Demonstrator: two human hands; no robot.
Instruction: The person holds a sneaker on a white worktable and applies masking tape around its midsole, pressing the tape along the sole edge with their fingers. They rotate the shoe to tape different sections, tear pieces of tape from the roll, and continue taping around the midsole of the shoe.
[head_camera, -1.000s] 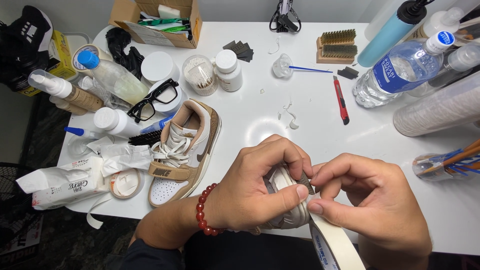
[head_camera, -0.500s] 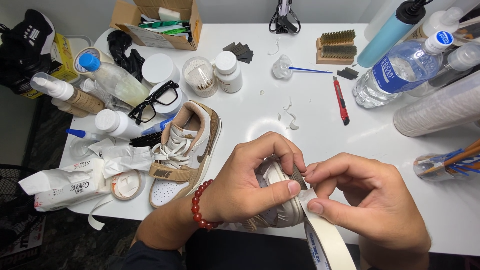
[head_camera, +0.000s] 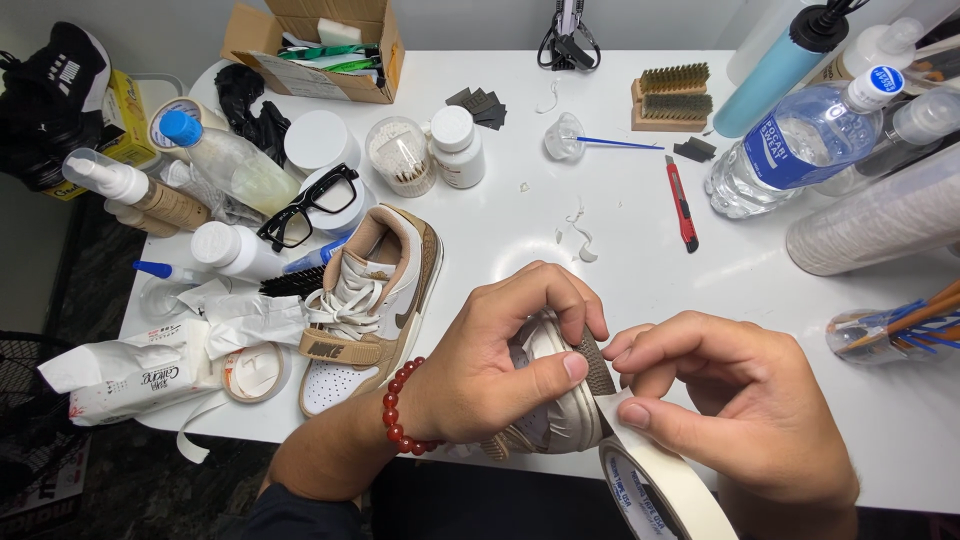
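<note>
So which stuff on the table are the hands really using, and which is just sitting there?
In use:
left hand gripping the held sneaker
right hand pressing tape onto it
masking tape roll

Just lying about:
second sneaker
black glasses
red utility knife
water bottle
brushes
wipes pack
cardboard box

**Where things sit on my table**

I see my left hand (head_camera: 500, 365) around a shoe (head_camera: 555, 410), tape roll (head_camera: 660, 490) just right of it under my right hand (head_camera: 735, 410). A second shoe (head_camera: 365, 300) lies left; glasses (head_camera: 310, 205) behind it; a utility knife (head_camera: 682, 203) beyond.
</note>
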